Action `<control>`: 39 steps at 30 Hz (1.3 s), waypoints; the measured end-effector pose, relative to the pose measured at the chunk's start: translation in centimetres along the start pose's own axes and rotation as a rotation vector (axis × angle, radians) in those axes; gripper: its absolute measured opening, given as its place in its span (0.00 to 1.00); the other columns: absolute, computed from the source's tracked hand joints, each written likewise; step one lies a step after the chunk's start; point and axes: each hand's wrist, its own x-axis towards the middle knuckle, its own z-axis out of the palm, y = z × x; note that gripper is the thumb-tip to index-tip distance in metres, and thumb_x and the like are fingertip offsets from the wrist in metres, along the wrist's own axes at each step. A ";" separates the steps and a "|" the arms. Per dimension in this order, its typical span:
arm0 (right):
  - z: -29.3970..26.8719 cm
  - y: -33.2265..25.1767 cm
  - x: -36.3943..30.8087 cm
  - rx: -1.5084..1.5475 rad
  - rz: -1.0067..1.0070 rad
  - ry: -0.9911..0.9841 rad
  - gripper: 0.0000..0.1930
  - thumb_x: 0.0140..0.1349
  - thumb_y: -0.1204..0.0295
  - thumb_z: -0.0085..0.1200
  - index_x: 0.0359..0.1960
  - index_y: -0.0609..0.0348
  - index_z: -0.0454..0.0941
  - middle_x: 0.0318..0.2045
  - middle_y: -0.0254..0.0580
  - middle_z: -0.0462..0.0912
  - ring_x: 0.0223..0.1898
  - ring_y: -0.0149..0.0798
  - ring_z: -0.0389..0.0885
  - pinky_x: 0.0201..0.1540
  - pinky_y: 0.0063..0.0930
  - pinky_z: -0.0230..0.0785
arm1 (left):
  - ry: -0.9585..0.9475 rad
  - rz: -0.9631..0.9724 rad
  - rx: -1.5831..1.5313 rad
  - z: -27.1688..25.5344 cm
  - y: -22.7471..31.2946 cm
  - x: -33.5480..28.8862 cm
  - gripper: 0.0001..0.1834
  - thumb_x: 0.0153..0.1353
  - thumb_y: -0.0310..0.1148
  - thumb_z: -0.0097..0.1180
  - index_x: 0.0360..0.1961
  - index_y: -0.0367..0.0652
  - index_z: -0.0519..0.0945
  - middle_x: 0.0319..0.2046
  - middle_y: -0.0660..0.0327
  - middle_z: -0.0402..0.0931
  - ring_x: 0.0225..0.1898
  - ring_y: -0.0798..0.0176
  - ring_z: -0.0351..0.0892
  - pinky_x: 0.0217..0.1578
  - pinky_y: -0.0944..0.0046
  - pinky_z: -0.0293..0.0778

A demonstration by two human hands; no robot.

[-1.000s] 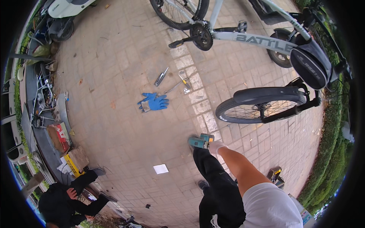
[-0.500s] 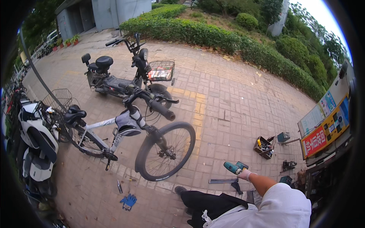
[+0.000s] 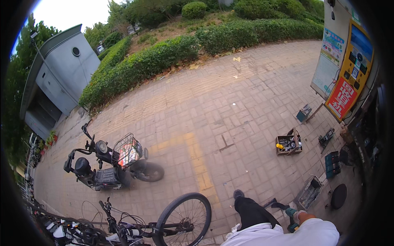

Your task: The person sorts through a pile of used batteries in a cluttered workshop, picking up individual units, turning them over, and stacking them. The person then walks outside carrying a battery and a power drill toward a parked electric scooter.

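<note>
In my right hand (image 3: 301, 212), closed around its grip, is a teal cordless power drill (image 3: 291, 212). The hand hangs low by my side, at the bottom right of the picture, and seems to wear a pale glove. A dark strap-like piece (image 3: 280, 206) lies on the paving just beyond the drill. To the right of that stands a grey, worn open box (image 3: 310, 192). My left hand is out of the picture.
A bicycle (image 3: 184, 225) stands at lower left, with an electric scooter (image 3: 106, 176) beyond it. On the right are a wooden tool box (image 3: 289, 144), a round black stool (image 3: 339, 196), a teal case (image 3: 332, 165) and a sign board (image 3: 349, 78). Hedges (image 3: 258, 35) line the far side.
My view has swung right and my body has turned toward the tool boxes. The right hand has lowered the drill closer to my side. The bicycle now sits lower in the picture.
</note>
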 end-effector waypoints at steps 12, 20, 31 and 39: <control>-13.6 -30.0 0.1 0.311 -0.046 0.092 0.24 0.48 0.60 0.71 0.48 0.55 0.88 0.49 0.53 0.88 0.54 0.50 0.87 0.57 0.40 0.79 | -0.380 0.289 0.174 13.8 26.9 19.5 0.30 0.70 0.48 0.60 0.60 0.32 0.80 0.56 0.39 0.81 0.58 0.43 0.81 0.61 0.50 0.74; -33.2 -64.1 -13.8 -0.018 -0.627 0.137 0.19 0.56 0.55 0.57 0.40 0.56 0.88 0.37 0.53 0.89 0.41 0.55 0.89 0.44 0.48 0.81 | -0.712 0.711 0.128 19.2 58.6 35.4 0.35 0.64 0.42 0.67 0.67 0.34 0.74 0.64 0.42 0.75 0.67 0.43 0.72 0.69 0.50 0.66; -50.2 -106.6 -26.3 -0.283 -1.397 0.337 0.10 0.52 0.67 0.60 0.32 0.57 0.87 0.29 0.54 0.87 0.36 0.61 0.87 0.38 0.52 0.79 | -0.624 1.075 1.021 20.4 91.5 53.2 0.31 0.51 0.58 0.74 0.42 0.39 0.87 0.41 0.42 0.86 0.44 0.41 0.87 0.43 0.44 0.81; -60.6 -135.7 -24.6 0.058 -1.756 0.967 0.20 0.52 0.71 0.64 0.49 0.54 0.81 0.37 0.49 0.85 0.43 0.53 0.85 0.56 0.54 0.72 | -0.499 1.223 0.635 17.7 100.5 74.9 0.15 0.62 0.41 0.67 0.41 0.41 0.88 0.44 0.48 0.86 0.47 0.47 0.84 0.47 0.52 0.79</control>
